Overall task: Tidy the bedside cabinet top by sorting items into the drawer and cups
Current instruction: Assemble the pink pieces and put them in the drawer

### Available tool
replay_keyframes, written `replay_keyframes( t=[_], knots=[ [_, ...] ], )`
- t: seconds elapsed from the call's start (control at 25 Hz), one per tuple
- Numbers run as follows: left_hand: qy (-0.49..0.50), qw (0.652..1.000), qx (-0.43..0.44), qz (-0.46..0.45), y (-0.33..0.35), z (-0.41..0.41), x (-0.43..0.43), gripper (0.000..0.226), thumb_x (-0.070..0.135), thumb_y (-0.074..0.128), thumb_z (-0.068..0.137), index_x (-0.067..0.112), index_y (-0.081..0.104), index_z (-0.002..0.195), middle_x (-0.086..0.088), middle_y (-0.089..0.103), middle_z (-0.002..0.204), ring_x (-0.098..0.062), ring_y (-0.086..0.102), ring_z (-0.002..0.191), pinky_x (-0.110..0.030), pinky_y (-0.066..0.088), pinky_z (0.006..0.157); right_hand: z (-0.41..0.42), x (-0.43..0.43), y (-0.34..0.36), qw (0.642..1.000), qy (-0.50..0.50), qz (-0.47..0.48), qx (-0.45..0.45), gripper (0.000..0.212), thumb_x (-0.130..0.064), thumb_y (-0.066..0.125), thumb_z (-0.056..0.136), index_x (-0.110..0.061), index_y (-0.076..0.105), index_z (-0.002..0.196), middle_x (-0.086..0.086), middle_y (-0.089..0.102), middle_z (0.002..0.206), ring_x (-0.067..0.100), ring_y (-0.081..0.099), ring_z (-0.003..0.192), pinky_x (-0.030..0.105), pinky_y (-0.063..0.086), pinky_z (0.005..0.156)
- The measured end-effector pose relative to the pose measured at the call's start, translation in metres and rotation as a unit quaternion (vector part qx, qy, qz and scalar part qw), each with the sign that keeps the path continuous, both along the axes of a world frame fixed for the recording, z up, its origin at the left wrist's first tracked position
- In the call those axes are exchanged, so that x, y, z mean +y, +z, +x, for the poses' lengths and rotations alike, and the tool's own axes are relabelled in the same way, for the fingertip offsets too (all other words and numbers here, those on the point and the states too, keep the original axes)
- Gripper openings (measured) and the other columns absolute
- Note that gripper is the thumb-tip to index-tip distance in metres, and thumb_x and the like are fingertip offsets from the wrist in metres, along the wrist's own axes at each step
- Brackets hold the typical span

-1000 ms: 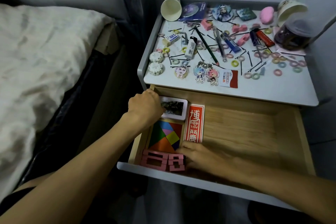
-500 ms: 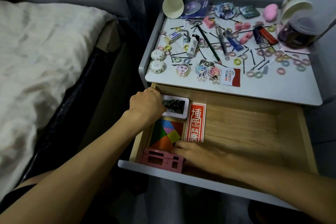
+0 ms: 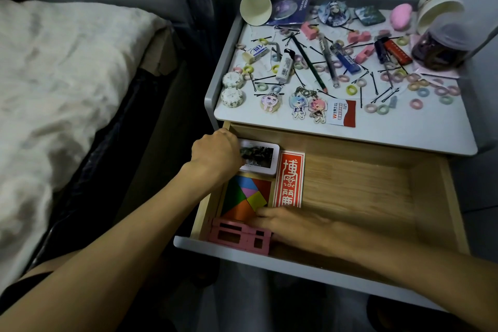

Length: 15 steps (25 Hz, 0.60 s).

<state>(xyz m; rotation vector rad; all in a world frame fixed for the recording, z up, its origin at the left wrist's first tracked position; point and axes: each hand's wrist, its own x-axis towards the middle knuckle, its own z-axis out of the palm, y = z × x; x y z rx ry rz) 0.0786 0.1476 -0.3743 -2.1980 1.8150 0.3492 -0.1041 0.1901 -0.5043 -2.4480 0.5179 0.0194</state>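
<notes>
Both grips are in the drawer [image 3: 363, 191]: my left grip [image 3: 215, 153] is curled on the white card [image 3: 260, 156] just to its right, and my right grip [image 3: 293, 224] lies flat-fingered against the pink blocks [image 3: 237, 236] at its left, so I'd slide each snug without lifting.

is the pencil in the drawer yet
No, the pencil lies on the cabinet top, above the open drawer.

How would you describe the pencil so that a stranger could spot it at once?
Look at the cabinet top above the open drawer. Near its middle the pencil lies slanted, tip toward the drawer. It is the only long dark green stick; the pen to its right is clear.
</notes>
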Motion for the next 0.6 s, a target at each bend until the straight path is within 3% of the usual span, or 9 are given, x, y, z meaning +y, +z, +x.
replay_keyframes(
  t=[0.12,0.24,0.36,0.48,0.6],
  knots=[
    [0.001,1.0,0.0,0.001,0.001,-0.001,0.0,0.063,0.041,0.063,0.091,-0.002,0.042,0.132,-0.017,0.054,0.129,-0.038,0.055,0.116,-0.04,0.045,0.082,0.003,0.001,0.004,1.0,-0.005,0.011,-0.005,0.054,-0.008,0.061,0.09,-0.015,0.045,0.141,0.007,0.046,0.141,0.021,0.045,0.129,0.035,0.037,0.111],
    [0.0,1.0,0.001,0.002,0.001,0.0,0.0,0.063,0.041,0.063,0.091,-0.002,0.043,0.132,-0.016,0.054,0.129,-0.038,0.055,0.116,-0.039,0.046,0.083,0.001,-0.002,0.008,1.0,-0.021,0.022,0.002,0.055,-0.008,0.062,0.09,-0.015,0.044,0.142,0.007,0.044,0.144,0.019,0.042,0.131,0.023,0.028,0.112],
    [-0.003,1.0,0.001,0.0,-0.001,0.0,0.0,0.063,0.041,0.063,0.091,-0.002,0.043,0.132,-0.016,0.054,0.128,-0.037,0.056,0.115,-0.039,0.046,0.081,0.003,-0.006,0.012,0.998,-0.005,0.052,0.017,0.053,-0.005,0.056,0.093,-0.013,0.044,0.144,0.011,0.044,0.145,0.024,0.04,0.132,0.025,0.029,0.11],
    [-0.002,1.0,-0.006,-0.001,-0.002,0.001,-0.001,0.065,0.042,0.064,0.09,-0.003,0.042,0.132,-0.016,0.055,0.128,-0.037,0.057,0.115,-0.039,0.047,0.082,0.005,0.0,0.014,0.999,-0.027,0.027,-0.017,0.062,-0.007,0.068,0.085,-0.021,0.044,0.14,0.006,0.048,0.137,0.014,0.044,0.122,0.013,0.026,0.102],
    [-0.002,1.0,-0.009,-0.004,-0.003,0.001,-0.001,0.065,0.043,0.065,0.09,-0.003,0.043,0.132,-0.016,0.056,0.126,-0.036,0.057,0.114,-0.039,0.047,0.081,0.006,0.004,0.012,1.0,-0.012,0.023,-0.013,0.058,-0.008,0.072,0.082,-0.019,0.049,0.134,0.005,0.05,0.133,0.012,0.047,0.119,0.017,0.032,0.103]
  ],
)
